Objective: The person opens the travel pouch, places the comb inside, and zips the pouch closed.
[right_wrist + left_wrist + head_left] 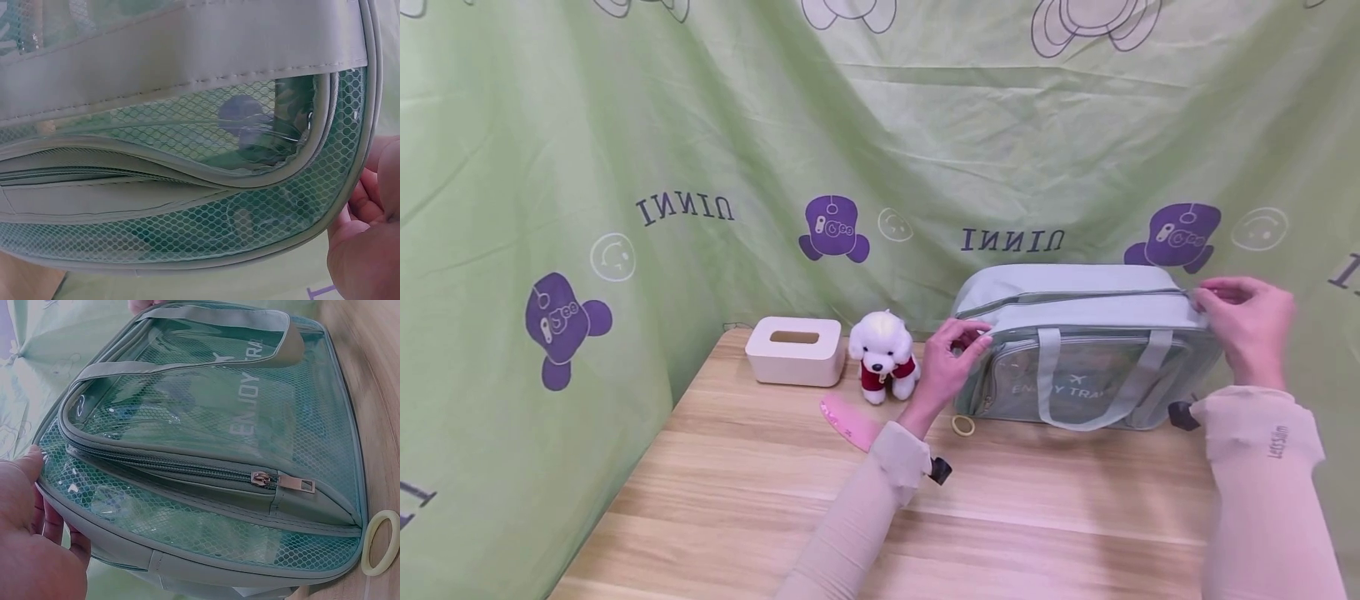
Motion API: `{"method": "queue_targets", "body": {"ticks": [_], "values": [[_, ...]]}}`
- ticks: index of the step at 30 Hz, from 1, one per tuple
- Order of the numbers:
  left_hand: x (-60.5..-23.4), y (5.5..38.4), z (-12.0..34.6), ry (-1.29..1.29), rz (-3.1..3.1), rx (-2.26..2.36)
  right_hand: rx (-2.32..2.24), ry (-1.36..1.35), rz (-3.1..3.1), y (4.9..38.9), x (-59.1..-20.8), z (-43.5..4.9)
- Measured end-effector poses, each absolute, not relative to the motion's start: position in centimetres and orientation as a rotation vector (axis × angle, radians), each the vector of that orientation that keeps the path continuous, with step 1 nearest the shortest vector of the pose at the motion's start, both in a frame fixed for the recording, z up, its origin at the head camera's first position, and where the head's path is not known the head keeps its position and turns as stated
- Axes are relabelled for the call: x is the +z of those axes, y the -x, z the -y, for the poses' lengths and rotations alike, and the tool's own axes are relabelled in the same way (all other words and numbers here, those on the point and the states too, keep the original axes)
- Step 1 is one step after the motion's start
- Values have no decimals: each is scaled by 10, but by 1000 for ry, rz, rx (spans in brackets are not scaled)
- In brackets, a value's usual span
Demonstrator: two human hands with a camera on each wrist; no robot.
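A pale grey-green travel bag (pixel 1090 313) with a see-through mesh front and two strap handles stands upright at the back right of the table. My left hand (pixel 946 365) grips its upper left corner, thumb on the front edge and fingers curled behind, as the left wrist view shows. At the opposite upper corner, my right hand (pixel 1253 323) pinches the bag near the end of the top zipper; the bag's edge partly hides these fingertips in the right wrist view. The front pocket's metal zipper pull (pixel 294 482) hangs near the lower left.
Left of the bag sit a white plush dog (pixel 882 342) in red clothing and a white tissue box (pixel 795 354). A pink curved flat piece (pixel 850 423) lies before the dog. A pale yellow ring (pixel 963 426) lies by the bag's base. Green curtain (pixel 760 125) hangs behind.
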State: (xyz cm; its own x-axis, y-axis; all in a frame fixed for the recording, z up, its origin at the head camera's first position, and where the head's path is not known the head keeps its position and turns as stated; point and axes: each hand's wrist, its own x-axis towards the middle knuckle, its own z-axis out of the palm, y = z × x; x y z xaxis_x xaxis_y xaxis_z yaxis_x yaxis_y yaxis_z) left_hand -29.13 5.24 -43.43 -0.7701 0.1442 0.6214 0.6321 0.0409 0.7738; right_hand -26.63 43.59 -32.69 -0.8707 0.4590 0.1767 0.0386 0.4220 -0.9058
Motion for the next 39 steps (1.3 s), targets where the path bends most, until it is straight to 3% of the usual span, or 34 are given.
{"method": "queue_targets", "body": {"ticks": [39], "values": [[-419,287,-33,860,2120,-1613,1581,483,2046,277,-341,-421]]}}
